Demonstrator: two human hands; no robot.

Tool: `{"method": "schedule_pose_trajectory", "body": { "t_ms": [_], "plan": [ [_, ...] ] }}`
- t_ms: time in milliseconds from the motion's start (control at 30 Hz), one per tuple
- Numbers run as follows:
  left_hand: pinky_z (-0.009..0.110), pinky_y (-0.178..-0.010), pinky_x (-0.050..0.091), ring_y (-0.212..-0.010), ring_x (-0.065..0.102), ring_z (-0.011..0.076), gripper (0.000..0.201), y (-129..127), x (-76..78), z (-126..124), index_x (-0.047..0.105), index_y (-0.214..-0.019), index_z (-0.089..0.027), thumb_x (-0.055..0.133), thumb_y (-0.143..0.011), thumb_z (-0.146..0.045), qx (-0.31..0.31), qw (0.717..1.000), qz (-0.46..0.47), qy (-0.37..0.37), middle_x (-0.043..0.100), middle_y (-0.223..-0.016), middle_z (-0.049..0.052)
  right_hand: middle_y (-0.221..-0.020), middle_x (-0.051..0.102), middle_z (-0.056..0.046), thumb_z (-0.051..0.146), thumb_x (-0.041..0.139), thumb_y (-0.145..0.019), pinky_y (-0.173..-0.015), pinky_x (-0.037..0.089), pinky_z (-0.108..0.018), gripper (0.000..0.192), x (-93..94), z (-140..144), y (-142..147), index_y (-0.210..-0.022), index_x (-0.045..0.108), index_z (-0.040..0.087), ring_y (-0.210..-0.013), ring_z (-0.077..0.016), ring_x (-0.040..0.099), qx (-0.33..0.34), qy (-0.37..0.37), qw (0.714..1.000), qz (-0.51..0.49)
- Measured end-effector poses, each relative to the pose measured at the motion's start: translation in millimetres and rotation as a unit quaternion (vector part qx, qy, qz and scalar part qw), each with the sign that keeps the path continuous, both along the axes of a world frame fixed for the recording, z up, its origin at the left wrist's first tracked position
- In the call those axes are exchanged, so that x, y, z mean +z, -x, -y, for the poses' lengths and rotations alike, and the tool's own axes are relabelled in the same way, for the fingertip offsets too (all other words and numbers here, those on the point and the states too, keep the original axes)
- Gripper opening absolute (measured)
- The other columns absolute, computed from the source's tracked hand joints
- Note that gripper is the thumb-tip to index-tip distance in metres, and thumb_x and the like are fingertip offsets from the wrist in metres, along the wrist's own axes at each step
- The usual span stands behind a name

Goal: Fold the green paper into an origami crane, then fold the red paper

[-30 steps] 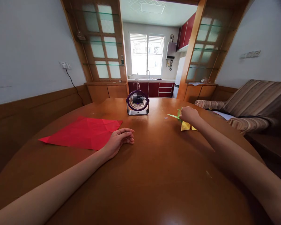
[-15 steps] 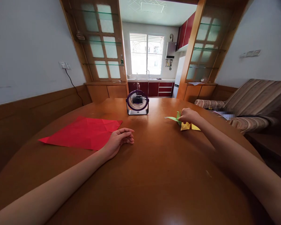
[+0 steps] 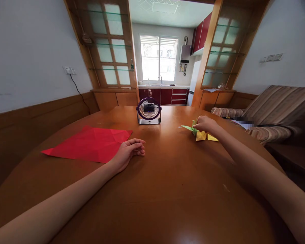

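2 folded paper figures (image 3: 202, 133) pinched by right hand (image 3: 205, 124), 1 red sheet (image 3: 90, 144) beside loosely curled, empty left hand (image 3: 128, 152), 1 fan (image 3: 148, 110)

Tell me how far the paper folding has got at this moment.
Done: a folded green paper figure and a folded yellow one sit on the table. In hand: the right hand is on the green figure; whether it grips it is unclear. Left: the red sheet lies flat, creased but unfolded, beside the resting left hand.
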State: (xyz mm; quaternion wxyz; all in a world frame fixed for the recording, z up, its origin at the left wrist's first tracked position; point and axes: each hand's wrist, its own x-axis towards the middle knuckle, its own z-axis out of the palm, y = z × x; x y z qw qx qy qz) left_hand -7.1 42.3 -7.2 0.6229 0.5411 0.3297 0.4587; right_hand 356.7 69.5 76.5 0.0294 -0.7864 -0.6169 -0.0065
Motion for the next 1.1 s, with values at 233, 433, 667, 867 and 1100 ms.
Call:
{"method": "schedule_pose_trajectory", "body": {
  "t_ms": [233, 433, 667, 867, 1100],
  "plan": [
    [0.031, -0.066, 0.056, -0.064, 0.064, 0.0152, 0.023, -1, 0.2, 0, 0.068, -0.088, -0.012, 0.075, -0.072, -0.027, 0.002, 1.000, 0.000, 0.001, 0.065, -0.071, 0.002, -0.071, 0.071, -0.008, 0.038, 0.061, -0.078, -0.052, 0.039, -0.024, 0.030, 3.2, 2, 0, -0.060, 0.066, 0.014, -0.060, -0.0160, 0.063, -0.010, 0.012, 1.000, -0.009],
    [0.030, -0.065, 0.056, -0.064, 0.065, 0.0149, 0.023, 0, -0.1, -1, 0.068, -0.088, -0.013, 0.075, -0.072, -0.027, -0.001, 1.000, 0.000, 0.004, 0.065, -0.070, 0.002, -0.068, 0.069, -0.008, 0.054, 0.057, -0.083, -0.053, 0.040, -0.026, 0.048, 3.7, 1, -4, -0.057, 0.064, 0.015, -0.052, -0.0143, 0.060, -0.009, 0.000, 1.000, -0.027],
    [0.031, -0.066, 0.056, -0.065, 0.065, 0.0151, 0.023, 1, -1.8, -3, 0.068, -0.088, -0.013, 0.075, -0.072, -0.027, -0.001, 1.000, 0.001, 0.004, 0.065, -0.072, 0.002, -0.063, 0.067, -0.008, 0.062, 0.047, -0.087, -0.055, 0.041, -0.028, 0.058, 6.4, -1, -10, -0.058, 0.063, 0.014, -0.050, -0.0147, 0.059, -0.012, -0.019, 0.999, -0.029],
    [0.031, -0.066, 0.056, -0.065, 0.065, 0.0156, 0.025, 0, 0.2, -1, 0.068, -0.087, -0.012, 0.076, -0.070, -0.028, 0.004, 1.000, 0.002, 0.003, 0.065, -0.071, 0.002, -0.063, 0.066, -0.011, 0.064, 0.043, -0.088, -0.058, 0.042, -0.030, 0.063, 12.1, 1, -13, -0.058, 0.065, 0.014, -0.058, -0.0199, 0.062, -0.010, -0.065, 0.998, -0.005],
    [0.030, -0.061, 0.054, -0.063, 0.063, 0.0144, 0.026, 2, 12.5, 4, 0.068, -0.087, -0.014, 0.076, -0.068, -0.029, 0.034, 0.999, 0.012, -0.010, 0.064, -0.072, 0.002, -0.071, 0.068, -0.012, 0.056, 0.042, -0.092, -0.055, 0.034, -0.027, 0.056, 15.1, 15, 26, -0.061, 0.065, 0.015, -0.066, -0.0208, 0.060, 0.056, -0.199, 0.978, 0.027]
  ]
}}
